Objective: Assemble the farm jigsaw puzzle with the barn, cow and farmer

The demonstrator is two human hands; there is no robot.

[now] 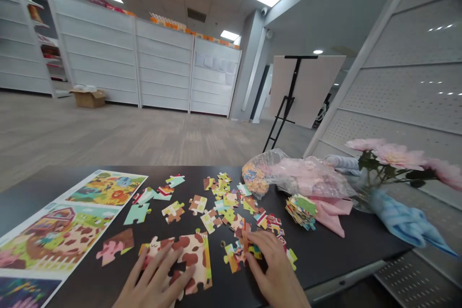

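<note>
My left hand [155, 274] lies with its fingers spread over a partly joined cow section of a jigsaw puzzle [198, 255], hiding some of it. To the right, my right hand [270, 264] has its thumb and fingers closed around a small puzzle piece [246, 237], partly hidden by the fingers, over a cluster of pieces. Loose jigsaw pieces [211, 220] spread across the dark table beyond both hands. A brown and pink piece [116, 246] sits left of the cow section. The printed picture sheet [57, 240] at the far left shows a farm scene with a similar cow.
On the right stand a stack of puzzle pieces [301, 211], a pink cloth [330, 214], a clear plastic bag [299, 173] with more pieces, a blue cloth [400, 219] and pink flowers [400, 156]. The dark table [144, 180] ends in front of a carpeted floor.
</note>
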